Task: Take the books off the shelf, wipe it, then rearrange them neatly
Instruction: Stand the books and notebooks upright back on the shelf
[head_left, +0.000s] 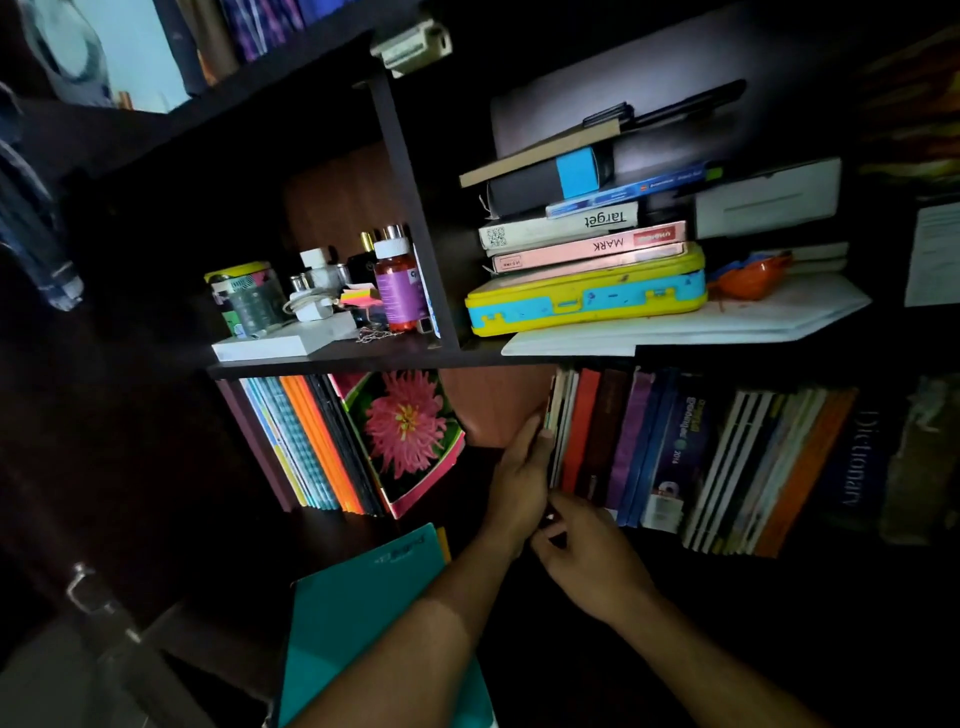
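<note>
On the lower shelf (332, 364) the books stand in 2 groups with a bare gap between them. The left group (311, 447) leans over, a flower-cover book (410, 436) at its outer end, probably because nothing props it on that side. The right row (675, 457) runs from thin pale spines out to a dark dictionary (857, 457), tilting slightly the same way.

The left hand (519, 467) lies flat against the first book of the right row, fingers straight and together, apparently bracing the row so it does not topple into the gap. The right hand (587, 556) sits just below, fingers curled at the bottom edge of those thin spines; whether it pinches one I cannot tell (the spot is dark). A teal folder (363, 613) lies below the forearms, partly hidden by them.

Above, a flat stack (582, 228) rests on a yellow case (587, 301), and bottles (400, 280) crowd the next compartment. I judge the hands are working at the row's near end.
</note>
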